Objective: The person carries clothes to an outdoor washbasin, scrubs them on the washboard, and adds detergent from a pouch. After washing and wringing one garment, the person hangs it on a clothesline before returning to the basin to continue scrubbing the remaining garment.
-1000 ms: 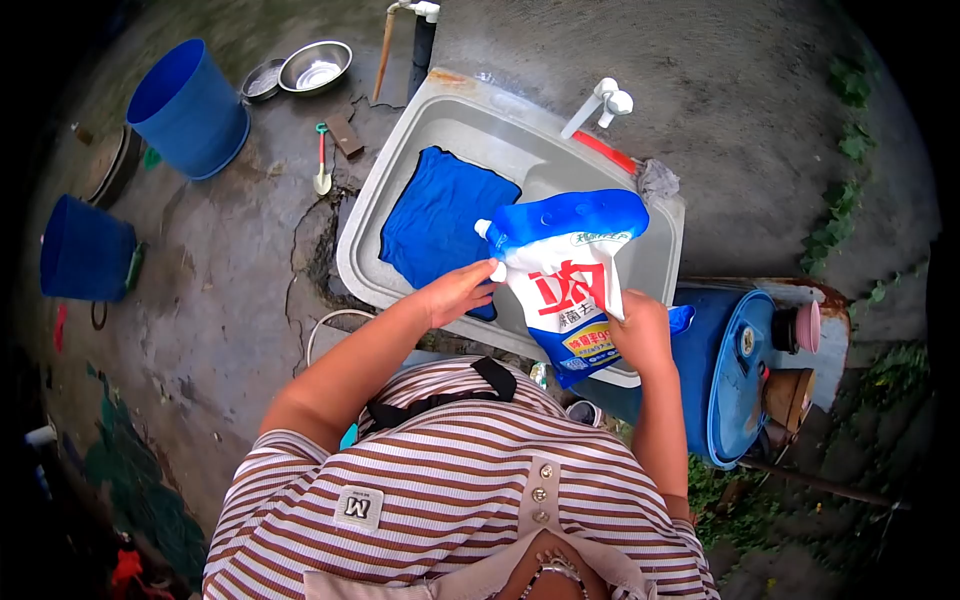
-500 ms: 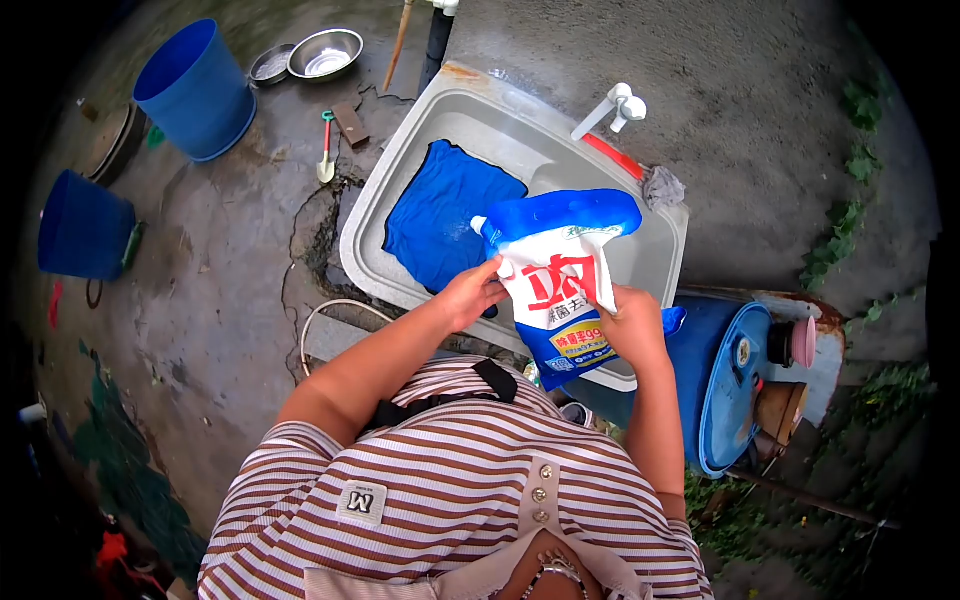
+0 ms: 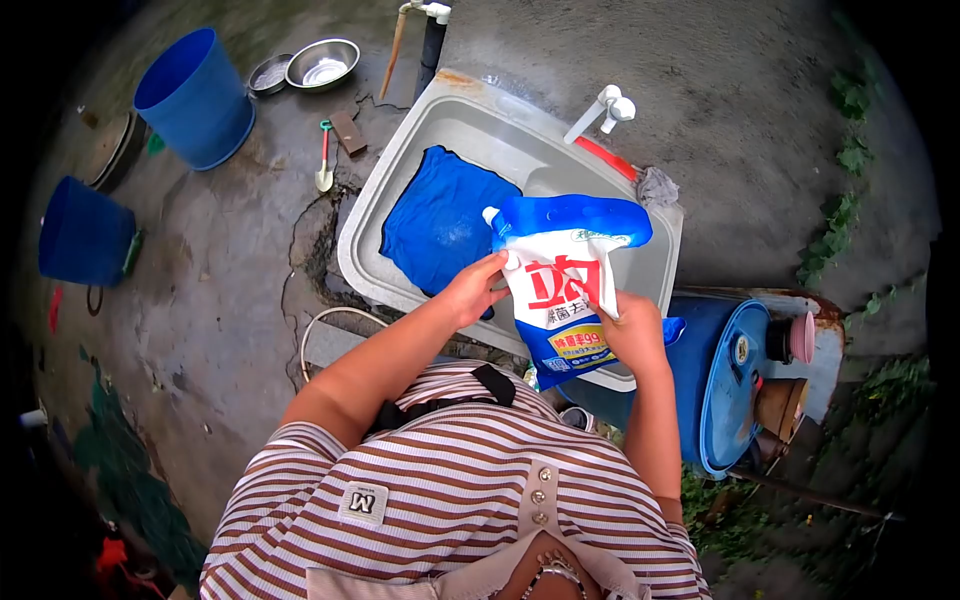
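Between my hands, above the sink, hangs a blue-and-white detergent pouch (image 3: 560, 285) with red lettering. Its white spout (image 3: 490, 215) points left over a blue cloth (image 3: 440, 220) spread in the sink basin, which has a pale patch on it. My left hand (image 3: 475, 290) has its fingertips against the pouch's left edge; a small white spot by them is too small to identify. Closed round the pouch's right edge is my right hand (image 3: 635, 330). The pouch hides part of the basin.
The grey sink (image 3: 362, 245) has a white tap (image 3: 600, 112) on its far side. A blue barrel (image 3: 735, 390) lies to the right. Blue buckets (image 3: 195, 100), a metal bowl (image 3: 323, 65) and a toy shovel (image 3: 325, 155) stand or lie on the ground at left.
The pouch has shifted slightly right relative to the sink, and its spout has moved a little up and right. Both hands keep their hold, and the view has shifted slightly.
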Demonstrator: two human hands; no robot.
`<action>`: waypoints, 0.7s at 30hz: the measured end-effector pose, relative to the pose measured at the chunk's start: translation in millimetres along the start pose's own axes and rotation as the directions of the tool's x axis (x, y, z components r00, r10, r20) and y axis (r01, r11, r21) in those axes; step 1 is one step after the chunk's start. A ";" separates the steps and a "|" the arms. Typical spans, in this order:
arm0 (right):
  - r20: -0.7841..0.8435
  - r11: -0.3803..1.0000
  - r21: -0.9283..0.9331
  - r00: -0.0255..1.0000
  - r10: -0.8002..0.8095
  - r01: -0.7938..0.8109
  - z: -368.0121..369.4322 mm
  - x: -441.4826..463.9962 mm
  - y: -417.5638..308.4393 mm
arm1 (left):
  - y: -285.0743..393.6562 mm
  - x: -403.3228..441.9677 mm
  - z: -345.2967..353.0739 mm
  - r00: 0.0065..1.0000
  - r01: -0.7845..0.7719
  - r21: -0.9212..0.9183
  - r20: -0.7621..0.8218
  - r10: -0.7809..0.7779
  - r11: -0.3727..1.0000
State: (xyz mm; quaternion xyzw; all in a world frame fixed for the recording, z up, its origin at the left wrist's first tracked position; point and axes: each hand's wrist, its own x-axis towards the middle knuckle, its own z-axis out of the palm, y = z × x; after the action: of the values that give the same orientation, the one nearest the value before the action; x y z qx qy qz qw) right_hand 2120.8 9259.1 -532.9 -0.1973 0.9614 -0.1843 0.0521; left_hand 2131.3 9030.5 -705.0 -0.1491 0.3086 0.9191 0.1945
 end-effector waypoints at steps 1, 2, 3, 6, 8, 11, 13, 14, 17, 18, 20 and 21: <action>0.004 1.000 -0.011 1.000 -0.002 0.002 -1.4 0.2 -1.6 | -1.1 2.5 -3.9 1.000 -0.010 -0.055 -0.009 0.010 0.998; 0.001 1.000 -0.011 1.000 -0.002 0.002 -1.7 0.6 -0.4 | -1.5 5.0 -8.5 1.000 -0.011 -0.053 -0.008 0.010 0.999; 0.003 1.000 -0.005 1.000 0.003 -0.003 -2.6 0.9 2.0 | -0.4 6.2 -11.1 1.000 0.004 -0.047 0.023 -0.003 0.999; 0.004 0.999 0.034 0.999 0.032 -0.032 -4.3 0.5 2.1 | -1.0 7.1 -9.9 0.998 -0.021 -0.064 0.063 0.025 0.998; 0.007 0.996 0.070 0.999 0.054 -0.055 -4.2 1.3 1.0 | 1.4 6.4 -8.1 0.995 -0.062 -0.087 0.069 0.068 0.994; 0.008 0.998 0.057 1.000 0.029 -0.029 -4.0 2.5 2.2 | -1.6 10.3 -11.6 0.997 -0.044 -0.054 0.056 0.047 0.998; 0.031 0.999 0.029 0.999 0.035 -0.036 -4.5 2.7 2.0 | -3.7 10.8 -14.9 0.997 -0.022 -0.055 0.067 0.025 0.998; 0.031 0.999 0.029 0.999 0.033 -0.034 -5.2 3.2 2.3 | -3.8 12.0 -16.8 0.997 -0.024 -0.056 0.065 0.027 0.998; 0.032 0.996 0.062 0.998 0.058 -0.060 -7.2 -1.7 2.0 | -8.3 12.4 -22.5 0.994 0.024 -0.006 0.109 -0.023 1.000; 0.043 0.992 0.079 0.995 0.090 -0.094 -9.1 -3.5 1.5 | -8.9 9.6 -20.1 0.995 0.039 -0.013 0.089 -0.037 0.999; 0.050 0.990 0.092 0.994 0.098 -0.103 -9.7 -7.3 8.9 | -7.2 4.7 -16.5 0.996 0.054 -0.019 0.067 -0.052 0.998; 0.051 0.990 0.093 0.994 0.099 -0.103 -10.3 -8.9 9.3 | -6.8 3.8 -16.3 0.995 0.064 0.002 0.072 -0.064 0.998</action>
State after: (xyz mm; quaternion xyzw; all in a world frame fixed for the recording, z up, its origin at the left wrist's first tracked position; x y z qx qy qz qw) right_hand 2123.8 9274.0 -526.6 -0.1499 0.9588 -0.2225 0.0929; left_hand 2133.6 9026.3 -722.4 -0.1257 0.2964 0.9172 0.2346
